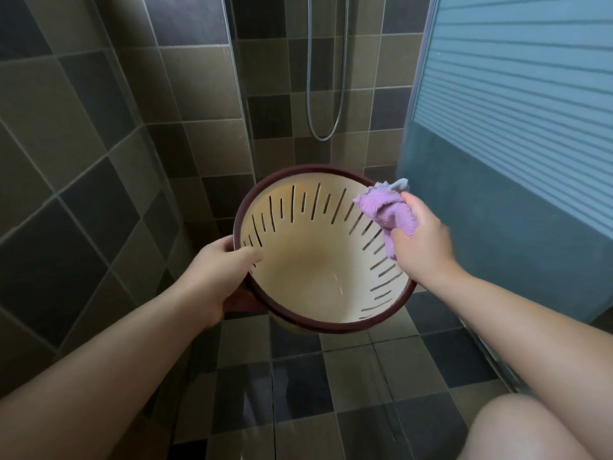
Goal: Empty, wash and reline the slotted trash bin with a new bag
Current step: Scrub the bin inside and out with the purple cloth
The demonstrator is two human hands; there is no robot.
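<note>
Knee (517,429) bare at bottom right, closest to camera. Both forearms reach forward over wet tiled floor (331,386), grey and tan squares. Bin (318,260) held up off the floor at centre frame, tilted so its mouth faces the camera; cream inside, dark maroon rim, vertical slots round the wall. Inside bare, no bag, faint stain and a little shine of water at the bottom. Left hand (215,270) grasps the rim on the left side, thumb inside over the wall, fingers curled behind the rim. Right hand (424,240) at the bin's right edge, its grip clenched round a bunched purple cloth (388,210); a bit of pale blue fabric shows at the cloth's top. Cloth touches the rim and upper inner wall on the right. Shower hose (326,94) hangs in a loop against the tiled back wall, above the bin. Frosted striped glass door (517,111) on the right. Tiled wall on the left.
</note>
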